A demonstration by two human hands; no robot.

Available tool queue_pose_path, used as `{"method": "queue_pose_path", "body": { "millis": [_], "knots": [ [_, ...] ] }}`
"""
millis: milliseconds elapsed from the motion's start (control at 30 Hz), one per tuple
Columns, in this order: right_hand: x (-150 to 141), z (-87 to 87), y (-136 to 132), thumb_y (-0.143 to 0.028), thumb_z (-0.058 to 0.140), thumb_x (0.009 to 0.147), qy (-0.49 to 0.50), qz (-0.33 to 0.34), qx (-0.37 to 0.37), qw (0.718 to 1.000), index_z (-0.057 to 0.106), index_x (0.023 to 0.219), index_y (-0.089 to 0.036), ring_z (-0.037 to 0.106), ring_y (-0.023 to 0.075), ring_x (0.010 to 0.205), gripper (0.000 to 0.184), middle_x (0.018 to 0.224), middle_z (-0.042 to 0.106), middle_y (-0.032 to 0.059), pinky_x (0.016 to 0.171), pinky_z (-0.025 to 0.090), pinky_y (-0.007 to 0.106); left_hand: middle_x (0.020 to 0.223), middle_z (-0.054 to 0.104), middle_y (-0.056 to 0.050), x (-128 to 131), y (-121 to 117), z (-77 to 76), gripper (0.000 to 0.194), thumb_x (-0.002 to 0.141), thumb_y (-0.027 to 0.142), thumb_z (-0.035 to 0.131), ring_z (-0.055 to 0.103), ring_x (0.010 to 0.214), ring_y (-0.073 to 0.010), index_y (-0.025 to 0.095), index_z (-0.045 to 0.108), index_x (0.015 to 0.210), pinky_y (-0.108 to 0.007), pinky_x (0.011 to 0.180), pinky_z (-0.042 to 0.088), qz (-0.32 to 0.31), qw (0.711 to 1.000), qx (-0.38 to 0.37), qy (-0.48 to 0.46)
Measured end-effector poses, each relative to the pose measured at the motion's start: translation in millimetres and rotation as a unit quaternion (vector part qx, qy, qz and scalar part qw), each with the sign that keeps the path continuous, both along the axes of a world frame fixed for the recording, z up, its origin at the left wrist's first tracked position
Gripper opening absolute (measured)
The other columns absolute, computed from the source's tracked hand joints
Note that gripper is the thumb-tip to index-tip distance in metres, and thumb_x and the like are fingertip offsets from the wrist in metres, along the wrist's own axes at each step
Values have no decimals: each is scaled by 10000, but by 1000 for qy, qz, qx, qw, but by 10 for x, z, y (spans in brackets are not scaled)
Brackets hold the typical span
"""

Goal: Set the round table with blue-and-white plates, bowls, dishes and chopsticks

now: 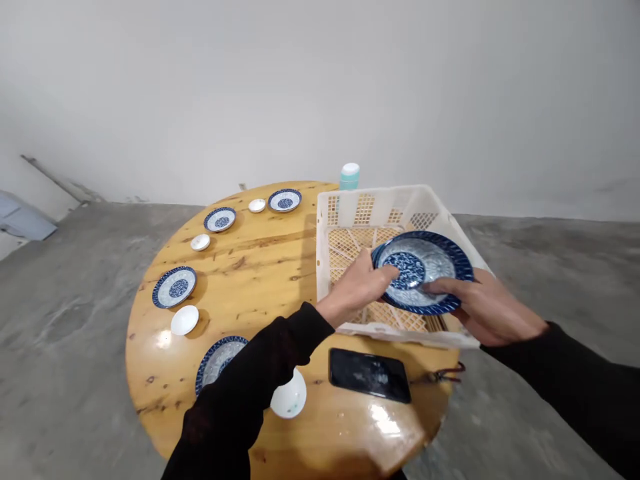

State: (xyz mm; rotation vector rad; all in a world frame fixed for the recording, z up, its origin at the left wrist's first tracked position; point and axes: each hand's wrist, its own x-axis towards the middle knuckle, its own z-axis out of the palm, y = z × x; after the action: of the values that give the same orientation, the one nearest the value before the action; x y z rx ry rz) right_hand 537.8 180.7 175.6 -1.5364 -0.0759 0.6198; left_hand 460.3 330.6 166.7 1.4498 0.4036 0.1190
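Observation:
Over the white plastic crate, I hold a blue-and-white patterned plate with both hands. At its left rim, my left hand is closed with the thumb on the plate's face. My right hand grips the right side, its thumb also across the face. More blue rim shows at the left edge, so several plates may be stacked; I cannot tell how many. The crate's lattice floor shows beneath, with thin brown sticks in its near right corner.
Several matching plates and small white bowls line the left side of the round wooden table. A black phone lies before the crate, beside a dark red cord. Turquoise-and-white cups stand behind the crate.

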Motion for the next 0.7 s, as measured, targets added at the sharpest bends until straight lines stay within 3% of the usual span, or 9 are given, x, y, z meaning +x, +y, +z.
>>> {"method": "queue_pose_path", "body": {
  "millis": [167, 333, 500, 700],
  "knots": [
    [945, -389, 519, -12, 676, 559, 86, 59, -50, 993, 595, 719, -192, 590, 143, 514, 254, 592, 648, -15, 472, 523, 225, 647, 629, -23, 875, 318, -324, 85, 776, 215, 662, 612, 629, -186, 177, 626, 843, -299, 614, 531, 104, 981, -89, 138],
    [1691, -867, 1043, 18, 701, 637, 138, 113, -93, 980, 572, 719, -189, 552, 141, 460, 257, 532, 602, -18, 416, 508, 236, 627, 604, -27, 1554, 674, -734, 172, 791, 203, 663, 619, 618, -199, 135, 642, 947, -365, 663, 585, 209, 935, -163, 234],
    [2109, -1279, 1505, 56, 691, 644, 151, 128, -102, 975, 569, 745, -168, 546, 137, 447, 274, 517, 567, -21, 380, 477, 220, 835, 714, -72, 1933, 958, -1113, 387, 764, 159, 698, 707, 783, -236, 129, 631, 1144, -408, 788, 619, 295, 902, -229, 214],
    [2368, -1648, 1857, 72, 654, 633, 153, 138, -104, 973, 570, 761, -159, 558, 146, 457, 278, 539, 567, -21, 372, 488, 236, 928, 741, -104, 2175, 1216, -1412, 443, 783, 139, 640, 732, 835, -257, 121, 617, 1225, -415, 795, 629, 344, 882, -241, 215]
  ]
}}
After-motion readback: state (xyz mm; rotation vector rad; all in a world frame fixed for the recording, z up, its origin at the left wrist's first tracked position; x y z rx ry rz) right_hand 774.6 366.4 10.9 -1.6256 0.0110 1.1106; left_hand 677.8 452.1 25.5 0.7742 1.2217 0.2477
